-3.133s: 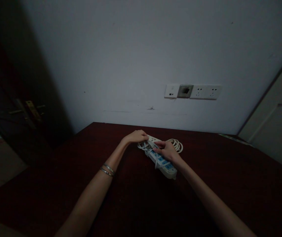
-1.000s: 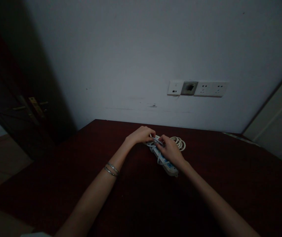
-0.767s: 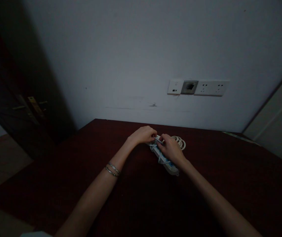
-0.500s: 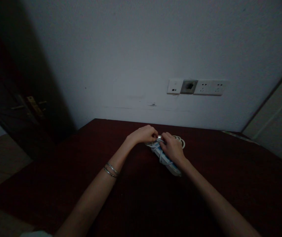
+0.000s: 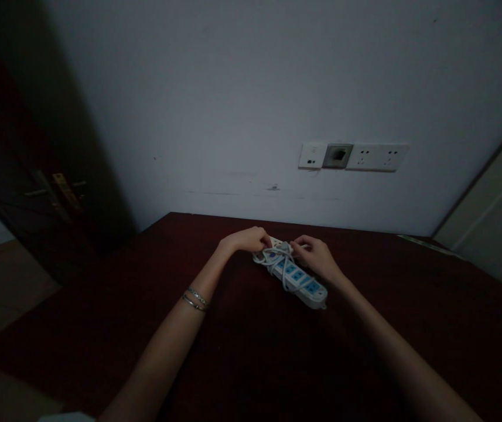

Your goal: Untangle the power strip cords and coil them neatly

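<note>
A white power strip [image 5: 306,297] with blue socket faces lies slantwise on the dark red table, its near end toward the right. Its pale cord [image 5: 284,275] is wrapped around it in loose turns, and a grey plug [image 5: 284,247] seems to rest on top near the far end. My left hand [image 5: 251,239], with bracelets on the wrist, is closed at the strip's far left end, fingers curled down on it. At the far right side, my right hand [image 5: 316,257] pinches a loop of the cord between thumb and fingers.
The dark red table [image 5: 215,351] meets a pale wall [image 5: 233,117] at its back edge. Wall sockets [image 5: 376,157] sit above it on the right. A dark door with a brass-coloured handle [image 5: 67,190] stands at the left. A thin strip [image 5: 429,245] lies at the back right edge.
My right hand has lifted off the top of the power strip and moved right, uncovering its blue sockets and the plug. My left hand has shifted slightly left.
</note>
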`<state>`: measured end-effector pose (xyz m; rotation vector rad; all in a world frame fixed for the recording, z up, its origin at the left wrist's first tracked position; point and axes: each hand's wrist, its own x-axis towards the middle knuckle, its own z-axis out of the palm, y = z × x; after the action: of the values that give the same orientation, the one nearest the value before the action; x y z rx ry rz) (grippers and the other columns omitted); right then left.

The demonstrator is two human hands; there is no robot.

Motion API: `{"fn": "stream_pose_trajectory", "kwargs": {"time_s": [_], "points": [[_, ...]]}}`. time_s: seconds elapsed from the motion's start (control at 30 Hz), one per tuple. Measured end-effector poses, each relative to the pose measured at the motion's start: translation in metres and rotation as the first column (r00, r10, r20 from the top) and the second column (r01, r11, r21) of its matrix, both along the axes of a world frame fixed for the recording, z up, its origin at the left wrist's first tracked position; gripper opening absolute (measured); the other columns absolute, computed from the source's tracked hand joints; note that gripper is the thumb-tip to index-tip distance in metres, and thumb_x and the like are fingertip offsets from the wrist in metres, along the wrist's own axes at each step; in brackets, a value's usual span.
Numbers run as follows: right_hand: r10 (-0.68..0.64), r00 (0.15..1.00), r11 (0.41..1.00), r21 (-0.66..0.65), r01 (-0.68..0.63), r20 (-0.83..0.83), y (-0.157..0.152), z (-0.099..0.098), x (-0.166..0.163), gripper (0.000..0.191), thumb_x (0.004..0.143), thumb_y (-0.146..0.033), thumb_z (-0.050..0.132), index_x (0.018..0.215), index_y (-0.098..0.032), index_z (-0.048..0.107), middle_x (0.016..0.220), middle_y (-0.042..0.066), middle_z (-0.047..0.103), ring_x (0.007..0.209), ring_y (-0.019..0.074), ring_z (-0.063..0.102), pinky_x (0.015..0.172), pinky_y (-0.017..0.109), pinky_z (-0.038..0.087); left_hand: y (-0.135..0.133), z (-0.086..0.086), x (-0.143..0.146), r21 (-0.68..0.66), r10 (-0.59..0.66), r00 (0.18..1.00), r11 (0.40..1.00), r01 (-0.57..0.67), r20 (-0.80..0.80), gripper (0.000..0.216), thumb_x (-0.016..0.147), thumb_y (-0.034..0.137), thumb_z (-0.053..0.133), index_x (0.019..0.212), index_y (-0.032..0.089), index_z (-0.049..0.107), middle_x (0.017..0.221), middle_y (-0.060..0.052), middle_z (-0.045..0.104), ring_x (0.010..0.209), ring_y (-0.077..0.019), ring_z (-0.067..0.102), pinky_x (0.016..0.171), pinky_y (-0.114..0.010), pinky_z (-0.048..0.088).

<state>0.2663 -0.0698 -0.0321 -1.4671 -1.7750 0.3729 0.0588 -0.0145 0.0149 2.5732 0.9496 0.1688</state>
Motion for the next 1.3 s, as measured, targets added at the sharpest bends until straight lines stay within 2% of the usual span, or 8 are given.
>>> {"fn": "stream_pose_trajectory", "kwargs": {"time_s": [0.1, 0.17, 0.27, 0.37, 0.6, 0.8, 1.0, 1.3], "points": [[-0.096, 0.989, 0.994, -0.046, 0.102, 0.114, -0.004, 0.016, 0.014, 0.026, 0.079, -0.037, 0.050, 0.077, -0.015, 0.063, 0.077, 0.007, 0.066, 0.071, 0.0177, 0.060, 0.064, 0.027, 0.045, 0.004, 0.000, -0.004, -0.051, 0.056, 0.998, 0.997, -0.053, 0.042, 0.042, 0.059, -0.001, 0.041, 0.086, 0.010, 0.071, 0.080, -0.007, 0.070, 0.069, -0.0134, 0.061, 0.062, -0.019, 0.044], [-0.022, 0.985, 0.965, -0.254, 0.065, 0.169, -0.010, 0.026, 0.023, 0.030, 0.077, -0.043, 0.053, 0.082, -0.015, 0.064, 0.082, 0.009, 0.066, 0.068, 0.0181, 0.061, 0.057, 0.026, 0.046, 0.009, -0.001, -0.009, -0.077, 0.120, 0.986, 0.991, -0.111, 0.117, 0.042, 0.057, -0.002, 0.041, 0.082, 0.011, 0.072, 0.079, -0.006, 0.070, 0.070, -0.0133, 0.061, 0.064, -0.019, 0.045], [0.192, 0.976, 0.742, -0.666, -0.075, 0.104, -0.023, 0.034, 0.030, 0.052, 0.072, -0.061, 0.055, 0.094, -0.015, 0.062, 0.088, 0.012, 0.067, 0.055, 0.0165, 0.061, 0.042, 0.025, 0.046, 0.022, -0.007, -0.022, -0.141, 0.291, 0.917, 0.955, -0.262, 0.271, 0.036, 0.056, 0.000, 0.044, 0.076, 0.011, 0.071, 0.076, -0.004, 0.070, 0.072, -0.0135, 0.061, 0.066, -0.019, 0.045], [0.327, 0.945, 0.501, -0.853, -0.145, 0.032, -0.032, 0.035, 0.027, 0.067, 0.066, -0.072, 0.053, 0.098, -0.013, 0.060, 0.088, 0.015, 0.067, 0.054, 0.0179, 0.062, 0.040, 0.026, 0.049, 0.040, -0.021, -0.040, -0.175, 0.404, 0.857, 0.914, -0.365, 0.320, 0.029, 0.058, 0.002, 0.047, 0.073, 0.010, 0.070, 0.071, -0.005, 0.069, 0.070, -0.0139, 0.061, 0.066, -0.021, 0.045], [0.445, 0.888, 0.308, -0.912, -0.272, -0.115, -0.034, 0.027, 0.006, 0.074, 0.064, -0.072, 0.055, 0.106, -0.011, 0.052, 0.085, 0.013, 0.066, 0.060, 0.0174, 0.065, 0.045, 0.024, 0.052, 0.065, -0.058, -0.080, -0.353, 0.634, 0.689, 0.771, -0.530, 0.350, 0.028, 0.061, 0.002, 0.043, 0.075, 0.007, 0.067, 0.070, -0.009, 0.068, 0.058, -0.0122, 0.061, 0.054, -0.020, 0.045], [0.440, 0.895, 0.398, -0.909, -0.126, 0.069, -0.045, 0.032, -0.009, 0.066, 0.067, -0.066, 0.057, 0.098, -0.008, 0.053, 0.074, 0.012, 0.064, 0.054, 0.0168, 0.063, 0.043, 0.026, 0.052, 0.070, -0.083, -0.089, -0.442, 0.697, 0.585, 0.716, -0.540, 0.415, 0.029, 0.064, 0.003, 0.041, 0.080, 0.007, 0.065, 0.076, -0.010, 0.068, 0.058, -0.0113, 0.062, 0.051, -0.018, 0.043], [0.360, 0.878, 0.594, -0.803, 0.045, 0.316, -0.064, 0.035, -0.018, 0.048, 0.073, -0.057, 0.055, 0.084, -0.010, 0.055, 0.065, 0.009, 0.062, 0.044, 0.0152, 0.058, 0.036, 0.027, 0.049, 0.071, -0.107, -0.082, -0.404, 0.684, 0.505, 0.724, -0.560, 0.526, 0.028, 0.063, -0.001, 0.038, 0.070, 0.007, 0.064, 0.067, -0.007, 0.065, 0.052, -0.0077, 0.057, 0.052, -0.017, 0.044], [0.222, 0.974, 0.724, -0.678, -0.129, 0.052, -0.079, 0.009, -0.008, 0.040, 0.067, -0.052, 0.062, 0.078, -0.013, 0.054, 0.064, 0.007, 0.063, 0.045, 0.0132, 0.058, 0.035, 0.021, 0.045, 0.072, -0.113, -0.082, -0.339, 0.675, 0.495, 0.719, -0.606, 0.547, 0.027, 0.066, -0.001, 0.038, 0.065, 0.010, 0.062, 0.063, -0.004, 0.063, 0.053, -0.0077, 0.056, 0.053, -0.016, 0.043]]}}
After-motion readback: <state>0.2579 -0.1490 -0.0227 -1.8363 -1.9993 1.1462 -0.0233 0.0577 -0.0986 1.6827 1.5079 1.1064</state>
